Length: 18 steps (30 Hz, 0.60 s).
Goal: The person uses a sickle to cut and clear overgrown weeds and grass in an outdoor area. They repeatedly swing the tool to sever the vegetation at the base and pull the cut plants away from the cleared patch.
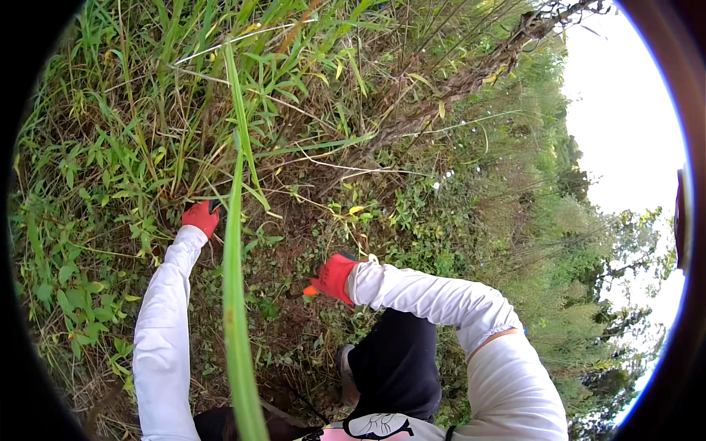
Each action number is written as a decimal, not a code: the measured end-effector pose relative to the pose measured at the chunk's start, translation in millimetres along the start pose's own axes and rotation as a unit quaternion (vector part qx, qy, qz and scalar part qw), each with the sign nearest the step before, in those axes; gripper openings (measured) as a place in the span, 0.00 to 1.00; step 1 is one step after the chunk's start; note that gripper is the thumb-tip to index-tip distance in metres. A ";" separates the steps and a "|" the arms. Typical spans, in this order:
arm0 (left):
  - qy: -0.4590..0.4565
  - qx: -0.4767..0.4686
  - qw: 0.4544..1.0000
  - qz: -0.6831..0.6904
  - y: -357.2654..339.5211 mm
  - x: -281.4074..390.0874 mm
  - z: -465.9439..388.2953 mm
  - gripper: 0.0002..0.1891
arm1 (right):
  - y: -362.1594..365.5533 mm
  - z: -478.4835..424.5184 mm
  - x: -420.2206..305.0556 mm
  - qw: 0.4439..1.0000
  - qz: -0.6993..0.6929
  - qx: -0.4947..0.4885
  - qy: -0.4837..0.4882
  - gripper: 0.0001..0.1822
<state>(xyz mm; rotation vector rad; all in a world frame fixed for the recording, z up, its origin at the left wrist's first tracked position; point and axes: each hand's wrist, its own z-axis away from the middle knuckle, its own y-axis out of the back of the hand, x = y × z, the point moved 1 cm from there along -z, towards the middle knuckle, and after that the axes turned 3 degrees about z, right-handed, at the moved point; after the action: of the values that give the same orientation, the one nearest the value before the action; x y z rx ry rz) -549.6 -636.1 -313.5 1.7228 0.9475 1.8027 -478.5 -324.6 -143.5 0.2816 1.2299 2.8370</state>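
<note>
My left hand (201, 218), in a red glove with dark fingertips, is low in the weeds. Its fingers are curled around the base of a clump of tall grass (174, 171); the fingertips are partly hidden by leaves. My right hand (335, 277), gloved the same way, is closed on a tool with an orange handle (310, 290). Only the handle's end shows, so the tool's kind is not clear. One long green grass blade (234, 286) passes close before the camera, between my two forearms.
A rough woody stem (469, 82) slants across the upper right. Leafy weeds (77, 297) grow thick at the left. Beneath my hands is brown soil (295, 322) with low plants and dry stalks. My dark-trousered leg (394, 364) and a shoe (348, 377) are at the bottom.
</note>
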 end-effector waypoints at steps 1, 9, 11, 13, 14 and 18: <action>-0.006 0.022 1.000 0.019 0.3 16.2 10.6 0.21 | -9.3 0.1 4.3 0.999 -0.044 0.021 0.000 0.17; 0.229 0.252 0.671 0.659 173.5 -156.8 122.6 0.20 | -56.1 -86.3 -13.3 0.959 0.182 0.200 0.086 0.09; 0.230 0.236 0.745 0.580 187.8 -176.4 187.7 0.25 | -53.9 -88.0 -13.2 0.945 0.184 0.262 0.061 0.08; 0.266 0.221 0.739 0.578 223.4 -190.8 267.1 0.24 | -35.4 -88.2 -7.7 0.932 0.202 0.294 0.057 0.08; 0.346 0.172 0.778 0.495 227.0 -183.2 303.4 0.21 | -38.9 -79.3 -3.7 0.932 0.207 0.292 0.053 0.08; 0.389 0.096 0.916 -0.009 278.2 -119.7 421.9 0.11 | -32.0 -68.4 -20.2 0.920 0.202 0.332 0.049 0.10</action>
<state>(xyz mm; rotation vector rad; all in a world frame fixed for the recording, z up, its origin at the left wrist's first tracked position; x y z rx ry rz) -86.3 -839.1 -195.9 1.0477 1.4714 2.5036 -472.2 -354.0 -215.6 0.4567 2.3862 2.6299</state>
